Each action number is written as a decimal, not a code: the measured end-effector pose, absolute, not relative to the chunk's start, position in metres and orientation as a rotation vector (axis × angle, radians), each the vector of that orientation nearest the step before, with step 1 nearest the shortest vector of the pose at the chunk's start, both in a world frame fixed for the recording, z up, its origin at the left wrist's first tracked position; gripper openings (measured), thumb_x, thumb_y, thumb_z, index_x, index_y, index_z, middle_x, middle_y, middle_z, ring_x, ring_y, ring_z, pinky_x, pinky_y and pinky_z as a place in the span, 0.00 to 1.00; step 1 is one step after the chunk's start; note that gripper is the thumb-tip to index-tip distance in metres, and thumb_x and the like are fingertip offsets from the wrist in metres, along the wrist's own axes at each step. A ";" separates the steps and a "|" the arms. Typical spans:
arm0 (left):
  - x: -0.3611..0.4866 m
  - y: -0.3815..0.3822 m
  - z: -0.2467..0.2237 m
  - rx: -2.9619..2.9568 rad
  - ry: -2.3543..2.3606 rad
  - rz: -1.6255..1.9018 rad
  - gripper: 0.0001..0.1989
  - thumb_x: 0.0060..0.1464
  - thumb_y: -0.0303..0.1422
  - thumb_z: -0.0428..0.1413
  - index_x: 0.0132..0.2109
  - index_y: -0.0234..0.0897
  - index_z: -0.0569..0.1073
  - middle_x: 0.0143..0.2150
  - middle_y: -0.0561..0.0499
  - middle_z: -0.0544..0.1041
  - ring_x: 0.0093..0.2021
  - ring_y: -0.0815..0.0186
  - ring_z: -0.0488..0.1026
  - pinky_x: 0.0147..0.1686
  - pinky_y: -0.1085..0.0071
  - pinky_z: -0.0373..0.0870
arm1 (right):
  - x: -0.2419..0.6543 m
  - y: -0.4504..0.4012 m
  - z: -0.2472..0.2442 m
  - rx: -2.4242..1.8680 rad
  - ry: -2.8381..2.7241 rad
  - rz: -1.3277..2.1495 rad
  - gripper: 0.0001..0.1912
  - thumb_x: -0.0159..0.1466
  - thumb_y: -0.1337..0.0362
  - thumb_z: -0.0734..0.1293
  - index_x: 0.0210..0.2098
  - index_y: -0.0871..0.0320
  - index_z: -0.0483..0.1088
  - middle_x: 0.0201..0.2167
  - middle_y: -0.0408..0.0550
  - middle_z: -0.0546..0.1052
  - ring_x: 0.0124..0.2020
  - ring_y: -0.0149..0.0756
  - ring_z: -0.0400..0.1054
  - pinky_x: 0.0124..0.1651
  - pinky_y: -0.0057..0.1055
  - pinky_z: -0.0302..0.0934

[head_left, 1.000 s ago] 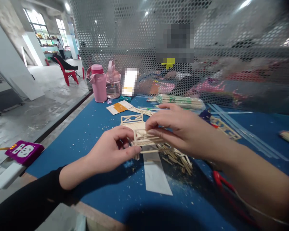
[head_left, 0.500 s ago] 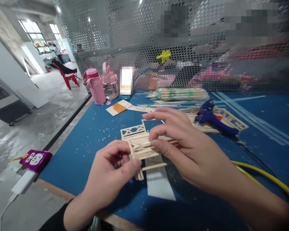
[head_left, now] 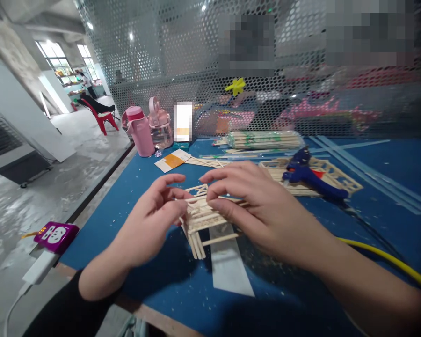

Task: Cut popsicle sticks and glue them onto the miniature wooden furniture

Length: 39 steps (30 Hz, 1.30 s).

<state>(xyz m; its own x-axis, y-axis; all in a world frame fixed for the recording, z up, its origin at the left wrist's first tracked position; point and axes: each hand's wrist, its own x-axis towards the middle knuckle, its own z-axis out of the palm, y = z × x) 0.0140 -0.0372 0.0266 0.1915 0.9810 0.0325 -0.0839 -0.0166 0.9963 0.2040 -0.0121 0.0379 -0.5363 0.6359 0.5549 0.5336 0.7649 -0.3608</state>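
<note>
We see a small wooden-stick frame (head_left: 204, 219), pale and unpainted, built from thin flat sticks glued in rows with cross pieces. It is lifted just above the blue table (head_left: 133, 187), toward the near edge and left of the middle, tilted so its near end dips down. Several sticks fan out at that lower end, and one loose-looking stick juts out to the right over a grey strip on the table. Our left hand (head_left: 150, 224) pinches its left side; our right hand (head_left: 263, 210) grips the top and right side with fingertips.
</note>
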 end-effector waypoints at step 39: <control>0.023 -0.057 0.000 1.514 1.076 1.168 0.11 0.59 0.31 0.53 0.48 0.40 0.75 0.50 0.47 0.76 0.49 0.60 0.72 0.52 0.65 0.65 | 0.218 -0.013 0.046 -0.869 -1.688 0.419 0.07 0.68 0.66 0.56 0.41 0.51 0.64 0.42 0.47 0.78 0.41 0.36 0.74 0.40 0.34 0.67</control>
